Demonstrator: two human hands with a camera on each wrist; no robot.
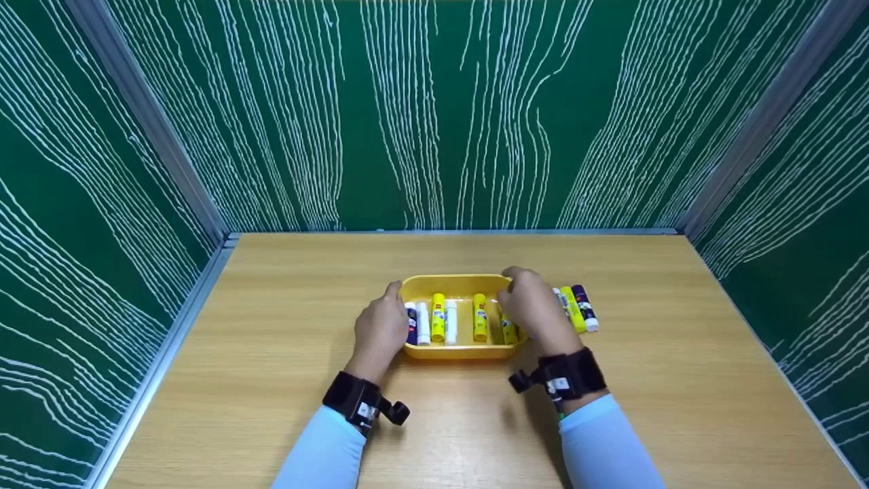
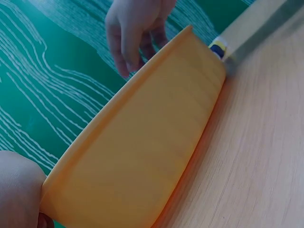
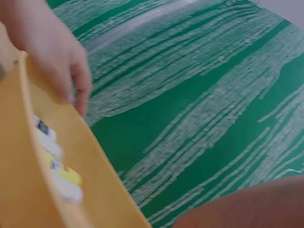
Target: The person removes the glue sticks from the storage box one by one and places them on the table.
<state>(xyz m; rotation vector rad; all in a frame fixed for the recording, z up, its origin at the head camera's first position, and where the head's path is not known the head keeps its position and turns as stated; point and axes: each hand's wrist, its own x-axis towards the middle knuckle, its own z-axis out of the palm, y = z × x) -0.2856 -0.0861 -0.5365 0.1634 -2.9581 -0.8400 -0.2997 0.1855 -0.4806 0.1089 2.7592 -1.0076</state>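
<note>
A yellow plastic bin (image 1: 461,352) sits on the table with several glue sticks in it. Among them are a yellow glue stick (image 1: 438,318), a white one (image 1: 423,324) and a dark blue one (image 1: 411,323) at the left end. My left hand (image 1: 381,327) grips the bin's left end, its fingers at the rim. Over the right end hovers my right hand (image 1: 536,305), hiding part of that corner. In the left wrist view, the right hand (image 2: 137,33) hangs above the rim with fingers loosely down and nothing visible in them.
Right of the bin, a yellow glue stick (image 1: 572,309) and a dark blue one (image 1: 584,307) lie side by side on the wooden table (image 1: 271,380), beside a partly hidden one. Green panels (image 1: 366,136) with white lines stand behind and at both sides.
</note>
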